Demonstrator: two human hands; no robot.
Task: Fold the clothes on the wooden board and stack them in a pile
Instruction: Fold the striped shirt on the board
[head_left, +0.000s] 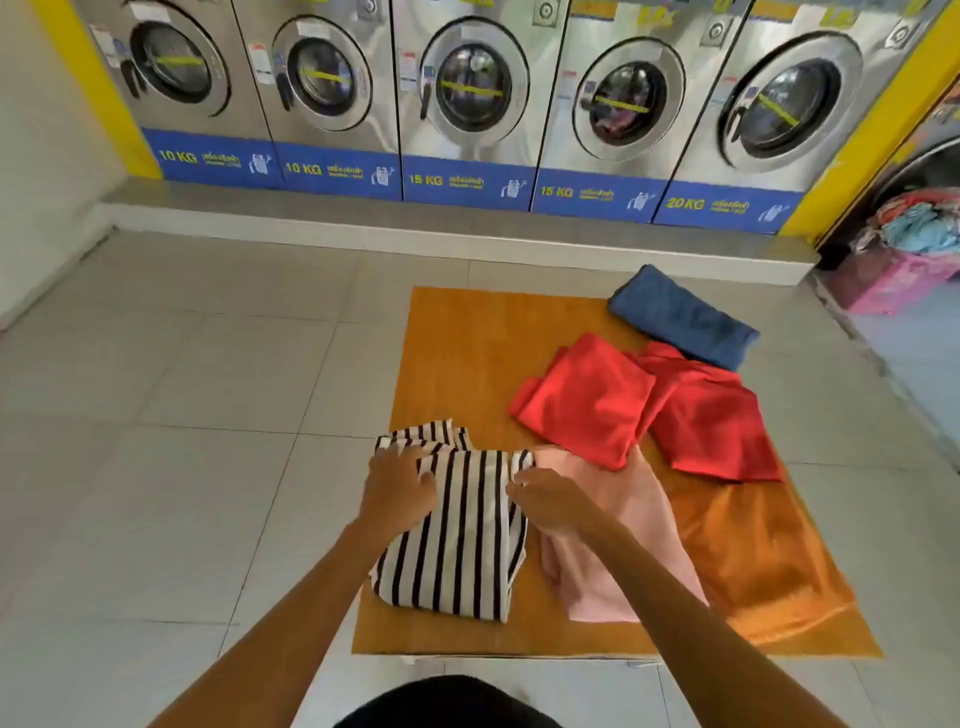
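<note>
Grey floor tiles (182, 374) run up to a row of steel washing machines (467, 98) along the far wall, and a wooden board (467, 353) lies flat on the tiles in front of the person. At the board's near left corner sits a black-and-white striped garment (457, 540), partly folded into a long strip. Its long axis runs from the person toward the machines, the stripes follow that same line, and its far end is bunched and turned to the left.

The left hand (397, 488) presses palm-down on the strip's far left edge, fingers bent into the bunched cloth. The right hand (550, 501) pinches the far right edge between thumb and fingers.

A pink garment (623, 535) lies just beside the striped one on the right, touching it. Beyond it lie a folded red garment (587, 400) and a darker red one (711, 421), overlapping. A folded blue garment (680, 317) sits at the far right corner, angled diagonally. An orange cloth (758, 561) covers the near right part. A pink basket (893, 275) of laundry stands at the right edge.
</note>
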